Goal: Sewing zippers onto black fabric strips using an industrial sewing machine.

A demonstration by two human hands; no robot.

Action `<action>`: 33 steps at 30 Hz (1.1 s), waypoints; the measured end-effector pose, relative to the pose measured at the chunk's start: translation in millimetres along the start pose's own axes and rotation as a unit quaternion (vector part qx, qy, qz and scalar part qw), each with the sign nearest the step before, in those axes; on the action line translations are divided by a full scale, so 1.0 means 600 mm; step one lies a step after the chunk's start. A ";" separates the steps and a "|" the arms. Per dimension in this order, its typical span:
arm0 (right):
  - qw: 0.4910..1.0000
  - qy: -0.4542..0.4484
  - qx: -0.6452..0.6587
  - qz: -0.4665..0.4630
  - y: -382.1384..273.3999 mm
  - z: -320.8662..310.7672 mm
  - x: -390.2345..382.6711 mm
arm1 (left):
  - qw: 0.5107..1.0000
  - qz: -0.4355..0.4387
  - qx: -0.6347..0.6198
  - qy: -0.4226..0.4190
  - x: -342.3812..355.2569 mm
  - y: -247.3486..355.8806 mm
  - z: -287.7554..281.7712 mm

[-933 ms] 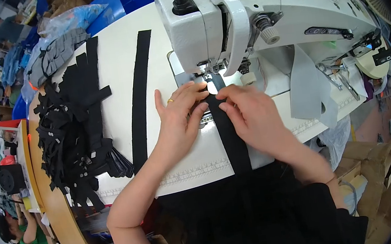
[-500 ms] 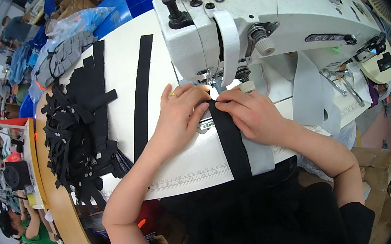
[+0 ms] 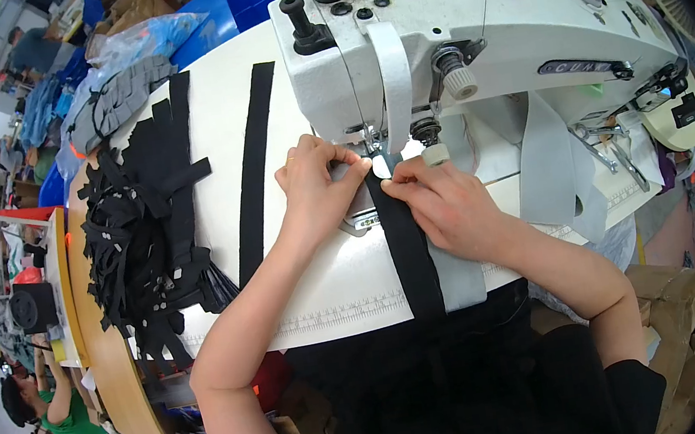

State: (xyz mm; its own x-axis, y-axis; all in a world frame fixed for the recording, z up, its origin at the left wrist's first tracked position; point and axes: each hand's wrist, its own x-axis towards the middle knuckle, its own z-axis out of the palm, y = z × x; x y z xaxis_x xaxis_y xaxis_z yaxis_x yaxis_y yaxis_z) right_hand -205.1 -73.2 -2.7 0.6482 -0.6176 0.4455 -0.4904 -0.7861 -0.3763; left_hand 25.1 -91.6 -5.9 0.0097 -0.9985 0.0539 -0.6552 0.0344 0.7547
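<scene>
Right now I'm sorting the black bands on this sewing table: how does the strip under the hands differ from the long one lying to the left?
The black strip under the hands runs from the machine's needle area over the table's near edge; the long black strip lies wholly on the table top. The left hand and right hand press the first; nothing touches the second. The first lies on grey fabric, the second on bare white table. Both are flat, black and narrow.

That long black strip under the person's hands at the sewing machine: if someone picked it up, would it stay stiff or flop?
Probably floppy: the black strip bends over the table edge and hangs down. It likely weighs little, being thin and flat like the tangled black strips piled nearby. It may shift easily, since the left hand and right hand both press it flat.
</scene>
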 end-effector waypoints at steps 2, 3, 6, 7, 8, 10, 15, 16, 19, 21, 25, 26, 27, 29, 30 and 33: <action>1.000 0.007 0.002 -0.003 -0.001 -0.002 0.001 | 1.000 -0.016 -0.015 0.002 0.003 -0.001 0.007; 1.000 0.007 0.003 -0.003 -0.001 -0.001 0.000 | 0.999 -0.021 -0.024 0.019 0.004 0.000 0.013; 1.000 0.013 0.013 -0.003 0.001 0.002 -0.003 | 0.997 -0.012 -0.030 0.063 0.003 0.001 0.031; 1.000 0.006 0.003 -0.006 0.001 0.002 -0.003 | 0.996 0.000 -0.027 0.089 0.003 0.002 0.034; 1.000 0.000 -0.007 -0.008 0.001 0.002 -0.003 | 0.996 0.001 -0.027 0.089 0.004 0.002 0.034; 1.000 -0.003 -0.009 -0.007 0.001 0.002 -0.001 | 0.995 0.005 -0.023 0.092 0.005 0.003 0.033; 1.000 -0.002 -0.007 -0.007 -0.003 0.000 -0.004 | 0.995 -0.005 -0.031 0.095 -0.007 0.006 0.025; 1.000 -0.004 -0.014 -0.009 -0.001 0.002 -0.005 | 0.995 -0.023 -0.055 0.083 -0.010 0.003 0.019; 1.000 -0.001 -0.017 -0.007 0.003 0.003 -0.005 | 0.986 0.001 -0.162 -0.027 -0.041 0.008 -0.014; 1.000 0.002 -0.014 -0.003 0.004 0.006 -0.007 | 0.988 0.075 -0.127 -0.036 -0.053 0.007 -0.024; 0.999 0.031 0.023 -0.002 0.005 0.006 -0.006 | 0.986 0.147 -0.076 -0.002 -0.073 0.005 -0.013; 0.999 0.041 0.028 -0.014 0.006 0.006 -0.006 | 0.986 0.146 -0.075 -0.001 -0.077 0.008 -0.008; 0.999 0.041 0.028 -0.015 0.006 0.005 -0.006 | 0.986 0.160 -0.031 0.024 -0.081 0.012 -0.004; 0.998 0.047 0.028 -0.013 0.005 0.004 -0.006 | 0.984 0.168 0.018 0.063 -0.085 0.024 0.005; 0.998 0.047 0.027 -0.013 0.004 0.003 -0.006 | 0.983 0.169 0.017 0.063 -0.087 0.023 0.006; 0.999 0.048 0.017 -0.017 0.004 0.001 -0.006 | 0.976 0.195 0.057 0.072 -0.090 0.021 0.008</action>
State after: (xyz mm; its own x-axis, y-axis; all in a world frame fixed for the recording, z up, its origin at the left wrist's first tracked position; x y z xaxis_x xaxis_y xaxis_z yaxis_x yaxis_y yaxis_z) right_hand -208.0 -72.8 -5.6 0.6045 -0.5921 0.5329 -0.4490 -0.8059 -0.3859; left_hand 12.8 -37.5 -2.6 -0.1559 -0.8938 0.4205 -0.7109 0.3971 0.5805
